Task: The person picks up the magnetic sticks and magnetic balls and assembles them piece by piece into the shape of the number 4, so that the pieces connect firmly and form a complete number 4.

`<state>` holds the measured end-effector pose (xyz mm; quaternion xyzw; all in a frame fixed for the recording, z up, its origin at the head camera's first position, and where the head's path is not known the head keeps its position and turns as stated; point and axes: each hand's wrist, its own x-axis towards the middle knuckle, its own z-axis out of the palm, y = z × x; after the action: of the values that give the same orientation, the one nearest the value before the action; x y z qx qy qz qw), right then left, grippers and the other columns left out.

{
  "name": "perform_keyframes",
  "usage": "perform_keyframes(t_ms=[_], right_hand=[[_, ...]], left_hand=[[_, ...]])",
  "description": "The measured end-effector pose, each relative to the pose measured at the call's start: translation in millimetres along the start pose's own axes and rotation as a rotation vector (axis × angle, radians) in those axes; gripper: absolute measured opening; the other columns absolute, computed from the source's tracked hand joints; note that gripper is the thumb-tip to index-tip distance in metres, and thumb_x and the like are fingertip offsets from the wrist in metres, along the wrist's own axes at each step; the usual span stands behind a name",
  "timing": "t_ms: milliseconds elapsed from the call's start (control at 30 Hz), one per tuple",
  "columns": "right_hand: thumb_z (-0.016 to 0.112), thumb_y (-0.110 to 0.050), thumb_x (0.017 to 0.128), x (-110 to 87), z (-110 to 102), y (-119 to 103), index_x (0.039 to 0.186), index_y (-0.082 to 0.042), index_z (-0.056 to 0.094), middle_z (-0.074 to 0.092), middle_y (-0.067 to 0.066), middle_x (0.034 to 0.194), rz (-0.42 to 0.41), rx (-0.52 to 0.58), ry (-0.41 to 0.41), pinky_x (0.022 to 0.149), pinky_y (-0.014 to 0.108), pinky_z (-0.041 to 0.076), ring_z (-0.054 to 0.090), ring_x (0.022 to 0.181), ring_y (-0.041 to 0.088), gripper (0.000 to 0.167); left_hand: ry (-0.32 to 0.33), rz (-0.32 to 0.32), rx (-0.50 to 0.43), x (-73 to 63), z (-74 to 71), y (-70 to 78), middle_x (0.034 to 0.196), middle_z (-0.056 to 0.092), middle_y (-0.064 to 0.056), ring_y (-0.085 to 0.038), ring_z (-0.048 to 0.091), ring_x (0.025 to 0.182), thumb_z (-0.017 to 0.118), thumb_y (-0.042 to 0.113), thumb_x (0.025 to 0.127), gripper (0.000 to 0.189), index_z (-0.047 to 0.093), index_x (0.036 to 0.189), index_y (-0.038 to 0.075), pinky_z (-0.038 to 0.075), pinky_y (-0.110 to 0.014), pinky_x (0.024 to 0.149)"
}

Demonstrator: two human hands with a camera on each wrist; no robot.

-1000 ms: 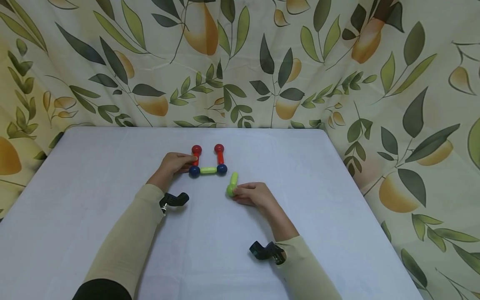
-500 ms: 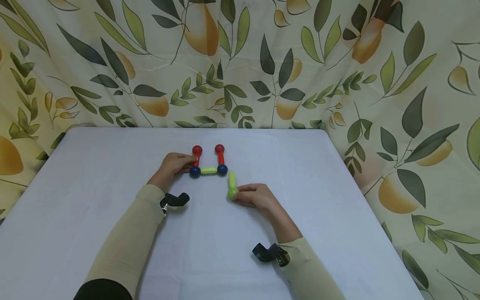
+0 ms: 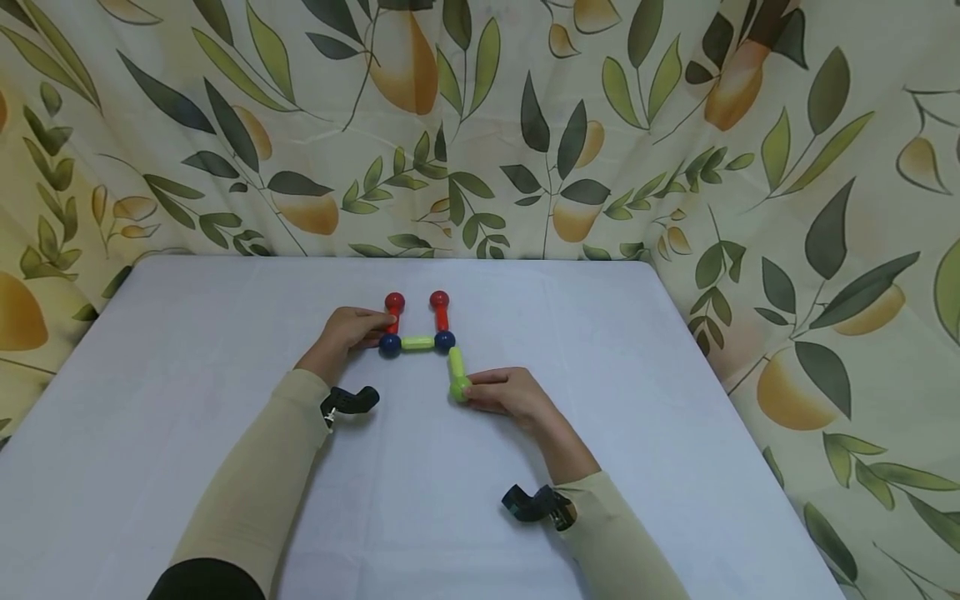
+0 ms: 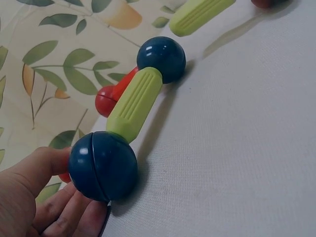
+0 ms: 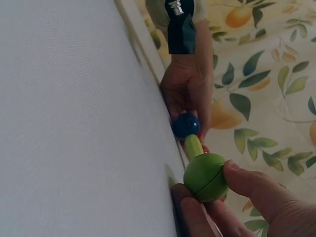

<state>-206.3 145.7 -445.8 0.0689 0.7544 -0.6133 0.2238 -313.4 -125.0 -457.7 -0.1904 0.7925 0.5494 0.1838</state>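
Note:
A U-shaped toy of building rods and balls sits at the far middle of the table. A light green rod (image 3: 417, 343) joins two blue balls (image 4: 161, 59), and a red rod with a red ball (image 3: 439, 298) runs back from each. My left hand (image 3: 347, 330) pinches the left red rod (image 3: 397, 314) beside the left blue ball (image 4: 103, 165). My right hand (image 3: 512, 390) pinches a green ball (image 5: 205, 177) with a green rod (image 3: 456, 362) on it. That rod's free end points at the right blue ball, with a small gap showing in the left wrist view.
A white cloth covers the table (image 3: 420, 500), and a leaf-and-fruit patterned curtain (image 3: 480, 125) hangs behind and to the right. Black wrist cameras (image 3: 536, 504) stick out from both sleeves.
My right hand has turned the green rod, so its free end has swung left, close to the right blue ball. The left hand and the U-shaped toy stay nearly still.

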Motion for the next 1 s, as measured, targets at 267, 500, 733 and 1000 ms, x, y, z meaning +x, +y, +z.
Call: perform_keyframes(t_ms=[267,500,733,1000], right_hand=[[0.075,-0.006,0.085,-0.5,8.3,-3.7,0.112,0.005,0.071,0.073,0.018,0.104,0.006,-0.011,-0.017,0.081,0.031,0.059,0.072,0.086,0.015,0.030],[0.076,-0.007,0.084,3.1,11.9,-4.2,0.110,0.003,0.072,0.074,0.016,0.103,0.017,-0.009,-0.003,0.081,0.031,0.059,0.072,0.086,0.016,0.029],[0.078,-0.008,0.083,3.1,14.7,-6.8,0.109,0.002,0.072,0.074,0.016,0.103,0.014,-0.008,-0.003,0.081,0.031,0.059,0.073,0.088,0.018,0.029],[0.082,-0.014,0.080,1.3,16.4,-7.3,0.106,-0.001,0.075,0.075,0.012,0.099,-0.032,-0.093,0.025,0.077,0.030,0.059,0.073,0.083,0.016,0.030]], left_hand=[[-0.005,0.001,-0.001,1.4,0.0,-0.8,0.125,0.065,-0.013,-0.016,0.065,0.095,0.074,0.034,0.088,0.052,0.063,0.130,0.005,0.055,-0.018,0.075],[0.006,-0.011,0.013,1.5,-0.2,0.5,0.125,0.065,-0.013,-0.021,0.065,0.101,0.073,0.034,0.088,0.053,0.062,0.131,0.006,0.053,-0.015,0.068],[-0.013,-0.013,0.014,2.2,-2.2,2.4,0.125,0.065,-0.012,-0.017,0.064,0.096,0.073,0.033,0.089,0.051,0.063,0.131,0.006,0.050,-0.012,0.059],[0.004,-0.020,0.026,5.2,-0.5,3.4,0.124,0.066,-0.011,-0.021,0.064,0.104,0.073,0.034,0.088,0.050,0.064,0.129,0.008,0.055,-0.019,0.077]])
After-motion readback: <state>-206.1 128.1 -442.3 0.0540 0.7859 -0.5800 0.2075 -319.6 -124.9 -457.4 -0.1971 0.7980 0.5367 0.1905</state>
